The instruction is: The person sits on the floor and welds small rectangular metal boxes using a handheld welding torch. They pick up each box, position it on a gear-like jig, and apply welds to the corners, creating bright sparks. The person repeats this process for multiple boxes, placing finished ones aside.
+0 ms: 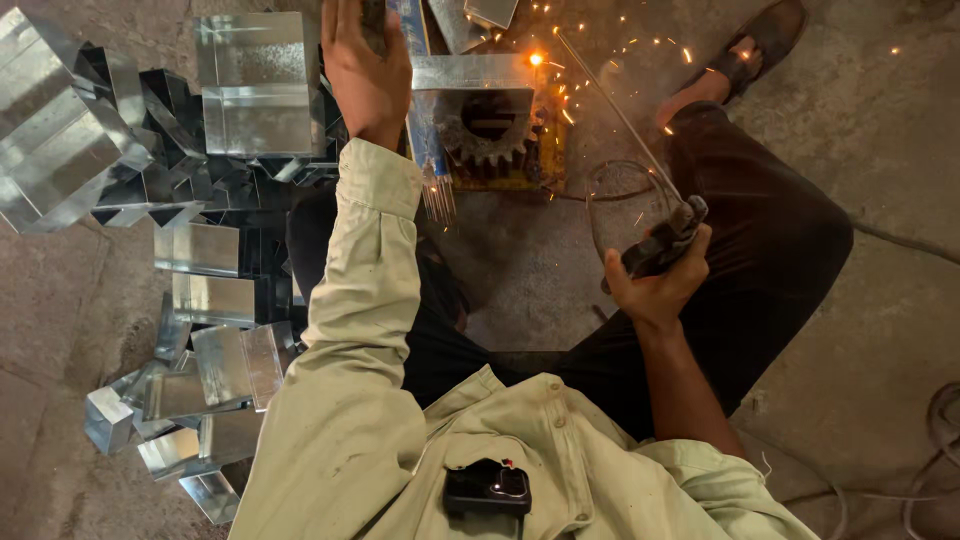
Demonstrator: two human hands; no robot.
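Note:
My right hand (655,285) grips a dark welding electrode holder (668,240). Its thin rod (615,110) slants up to a bright arc (535,59) that throws sparks at the edge of a shiny metal piece (470,72). That piece lies over a toothed gear (490,128) on a yellow base. My left hand (365,70) reaches forward, fingers wrapped on a dark object at the top edge, beside a blue pack of welding rods (425,130).
Several folded shiny sheet-metal boxes (255,85) are heaped on the concrete floor at left, with more at lower left (215,365). My sandalled foot (750,50) and bent knee (770,230) lie at right. Cables (935,450) run at lower right.

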